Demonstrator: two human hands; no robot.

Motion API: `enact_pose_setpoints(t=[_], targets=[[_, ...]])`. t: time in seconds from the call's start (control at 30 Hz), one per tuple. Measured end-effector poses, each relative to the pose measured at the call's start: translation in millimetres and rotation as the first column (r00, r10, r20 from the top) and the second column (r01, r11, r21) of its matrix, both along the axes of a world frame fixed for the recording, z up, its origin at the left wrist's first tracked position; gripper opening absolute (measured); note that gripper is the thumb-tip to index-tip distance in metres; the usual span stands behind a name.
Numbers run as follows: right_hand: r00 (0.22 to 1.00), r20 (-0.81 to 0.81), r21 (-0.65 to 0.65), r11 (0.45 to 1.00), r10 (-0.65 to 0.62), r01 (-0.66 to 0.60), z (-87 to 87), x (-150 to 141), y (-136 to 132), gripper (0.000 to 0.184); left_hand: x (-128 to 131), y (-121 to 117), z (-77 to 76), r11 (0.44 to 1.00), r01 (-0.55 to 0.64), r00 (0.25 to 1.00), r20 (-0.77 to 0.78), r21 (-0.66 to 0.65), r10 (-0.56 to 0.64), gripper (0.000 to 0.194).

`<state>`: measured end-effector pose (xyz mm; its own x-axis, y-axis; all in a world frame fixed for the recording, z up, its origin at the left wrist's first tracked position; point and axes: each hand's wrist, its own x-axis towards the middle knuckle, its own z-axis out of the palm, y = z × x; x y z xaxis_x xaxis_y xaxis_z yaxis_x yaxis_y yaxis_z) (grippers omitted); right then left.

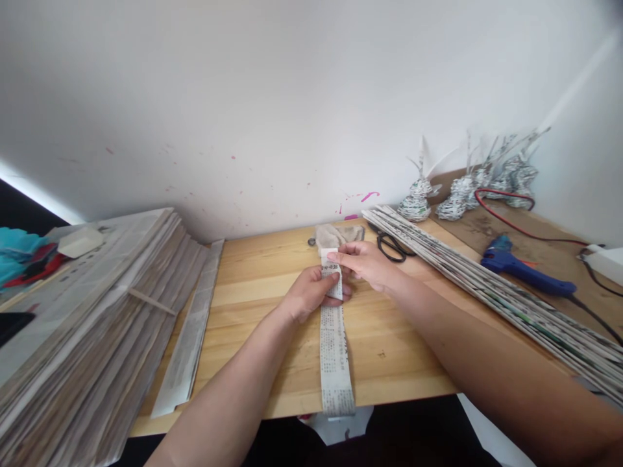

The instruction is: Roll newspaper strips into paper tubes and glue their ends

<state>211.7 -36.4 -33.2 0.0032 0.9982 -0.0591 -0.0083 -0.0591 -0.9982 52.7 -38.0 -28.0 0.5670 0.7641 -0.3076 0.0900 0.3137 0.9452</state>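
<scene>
A long newspaper strip (333,353) runs down the wooden table (248,298), and its near end hangs over the front edge. My left hand (311,292) pinches the strip near its far end, thumb on top and fingers beneath. Close to the far tip, my right hand (363,263) also grips the paper, with its thumb on top. Some of the right fingers are hidden behind the strip. Just beyond the hands lies a crumpled greyish cloth (335,235), and black-handled scissors (394,248) rest to its right.
Left stands a tall stack of newspaper (146,324), beside more cut strips (192,331). A bundle of rolled paper sticks (487,292) slants along the right. Beyond it are a blue glue gun (528,269), a red cable (516,220) and several woven paper figures (416,201).
</scene>
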Motion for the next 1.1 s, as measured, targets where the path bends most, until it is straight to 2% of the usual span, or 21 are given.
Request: enact_pose_setpoints(t=[0.17,0.37,0.57,0.77,1.1], targets=[[0.996,-0.060,0.032,0.998,0.059,-0.057,2.8,3.0,-0.4,0.037,0.0,-0.4,4.5,0.999,-0.042,0.999,-0.006,-0.011,0.042,0.032],[0.997,-0.062,0.003,0.999,0.055,-0.055,2.9,3.3,-0.8,0.036,-0.5,0.6,2.9,1.000,-0.022,1.000,-0.016,-0.006,0.022,0.033],[0.994,-0.096,-0.066,0.997,-0.046,0.040,-1.0,0.4,1.5,0.037,0.5,0.2,2.3,1.000,0.009,1.000,-0.001,0.005,-0.009,0.035],[0.986,-0.158,-0.092,0.995,-0.047,0.032,-2.5,-1.5,2.9,0.040,0.5,-1.3,2.0,1.000,0.020,1.000,0.001,0.006,-0.020,0.040],[0.991,-0.133,-0.071,0.998,-0.013,0.003,0.2,-5.8,-2.5,0.039,2.2,-3.1,7.8,0.998,0.055,0.998,-0.002,0.031,-0.055,0.027]])
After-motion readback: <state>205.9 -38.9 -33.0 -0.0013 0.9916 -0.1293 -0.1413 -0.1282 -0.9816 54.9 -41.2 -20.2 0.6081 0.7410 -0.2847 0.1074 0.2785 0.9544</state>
